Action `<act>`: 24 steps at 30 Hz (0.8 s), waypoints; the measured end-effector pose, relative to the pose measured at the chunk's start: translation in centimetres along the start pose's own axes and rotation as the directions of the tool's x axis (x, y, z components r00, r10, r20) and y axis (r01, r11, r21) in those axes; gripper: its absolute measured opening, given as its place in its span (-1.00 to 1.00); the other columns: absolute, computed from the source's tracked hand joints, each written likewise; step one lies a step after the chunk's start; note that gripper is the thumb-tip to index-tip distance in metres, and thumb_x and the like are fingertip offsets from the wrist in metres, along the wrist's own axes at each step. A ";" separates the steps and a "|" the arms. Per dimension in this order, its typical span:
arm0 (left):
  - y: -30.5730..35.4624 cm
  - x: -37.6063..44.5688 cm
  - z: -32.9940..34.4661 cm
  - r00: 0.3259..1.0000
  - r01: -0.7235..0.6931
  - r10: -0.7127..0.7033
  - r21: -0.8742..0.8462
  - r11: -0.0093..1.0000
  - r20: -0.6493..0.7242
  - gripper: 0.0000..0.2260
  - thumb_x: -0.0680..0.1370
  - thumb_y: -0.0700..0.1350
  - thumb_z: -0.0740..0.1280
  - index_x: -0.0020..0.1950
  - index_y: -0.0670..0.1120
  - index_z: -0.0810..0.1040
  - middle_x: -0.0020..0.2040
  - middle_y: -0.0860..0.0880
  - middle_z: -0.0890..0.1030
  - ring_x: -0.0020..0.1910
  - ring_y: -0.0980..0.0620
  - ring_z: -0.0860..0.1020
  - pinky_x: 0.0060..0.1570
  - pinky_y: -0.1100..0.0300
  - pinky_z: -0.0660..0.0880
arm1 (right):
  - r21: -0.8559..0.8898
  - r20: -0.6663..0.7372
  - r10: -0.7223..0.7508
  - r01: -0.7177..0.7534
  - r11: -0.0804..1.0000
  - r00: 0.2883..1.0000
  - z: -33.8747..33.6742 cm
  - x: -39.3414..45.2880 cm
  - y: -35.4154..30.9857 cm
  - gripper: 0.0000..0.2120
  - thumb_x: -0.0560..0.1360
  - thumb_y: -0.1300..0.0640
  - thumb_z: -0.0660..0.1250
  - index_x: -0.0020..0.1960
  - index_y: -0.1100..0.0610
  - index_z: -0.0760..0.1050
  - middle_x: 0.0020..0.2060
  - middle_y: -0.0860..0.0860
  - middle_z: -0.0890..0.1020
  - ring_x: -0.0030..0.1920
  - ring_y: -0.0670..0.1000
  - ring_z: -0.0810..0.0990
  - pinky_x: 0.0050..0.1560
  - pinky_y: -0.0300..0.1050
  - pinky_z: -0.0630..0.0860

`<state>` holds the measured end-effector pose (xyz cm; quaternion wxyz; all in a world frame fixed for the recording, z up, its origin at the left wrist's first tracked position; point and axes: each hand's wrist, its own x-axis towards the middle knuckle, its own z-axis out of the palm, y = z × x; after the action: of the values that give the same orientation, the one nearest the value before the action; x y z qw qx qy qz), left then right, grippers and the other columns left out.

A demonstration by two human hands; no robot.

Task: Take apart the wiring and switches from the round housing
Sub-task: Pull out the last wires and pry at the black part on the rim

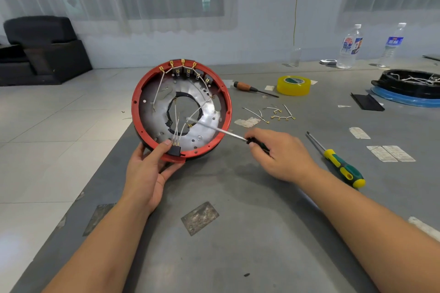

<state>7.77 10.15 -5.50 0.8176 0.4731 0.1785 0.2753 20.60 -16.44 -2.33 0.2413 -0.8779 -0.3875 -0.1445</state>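
Housing propped on edge, screwdriver working among its wires.

The round housing stands tilted at the tabletop corner, the left hand gripping its near rim, thumb beside the black connector. The right hand has its fingers clamped on a thin screwdriver, tip among the white wires near the centre hole. Switches remain along the far rim. Risk: the tip may slip off a terminal and gouge a wire or strike the left thumb; levering may roll the housing off the edge.
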 end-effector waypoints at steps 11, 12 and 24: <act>-0.2 0.3 -0.3 1.000 -0.016 0.016 0.011 1.000 0.003 -0.63 0.58 -0.30 0.44 0.38 -0.13 0.54 0.16 -0.09 0.73 0.15 -0.15 0.72 -0.02 -0.12 0.69 | -0.335 -0.016 -0.162 0.147 0.931 0.987 -0.5 -0.5 1.2 -0.58 0.59 -0.27 -0.03 0.10 -0.19 0.57 -0.19 -0.12 0.62 -0.18 -0.02 0.62 -0.34 -0.17 0.47; -0.2 0.3 -0.3 1.000 -0.023 0.023 0.015 1.000 0.006 -0.61 0.58 -0.31 0.44 0.39 -0.13 0.54 0.14 -0.07 0.73 0.14 -0.14 0.72 -0.03 -0.12 0.69 | -0.341 -0.029 -0.167 0.148 0.928 0.985 -0.7 -0.5 1.1 -0.60 0.59 -0.26 0.00 0.08 -0.19 0.58 -0.21 -0.12 0.62 -0.19 -0.01 0.62 -0.35 -0.18 0.46; -0.4 0.0 0.0 0.995 -0.082 0.078 0.059 0.995 0.067 -0.39 0.43 -0.25 0.54 0.47 -0.10 0.49 0.35 -0.22 0.60 0.21 -0.22 0.68 0.05 -0.21 0.67 | -0.319 -0.027 -0.251 0.230 0.920 0.968 -1.0 -0.8 0.7 -0.68 0.63 -0.20 0.11 0.11 -0.18 0.62 -0.18 -0.11 0.63 -0.21 0.01 0.63 -0.39 -0.14 0.46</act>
<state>7.87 9.99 -5.86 0.7965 0.5135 0.1412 0.2865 20.52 -17.80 -2.07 0.0922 -0.8454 -0.4562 -0.2619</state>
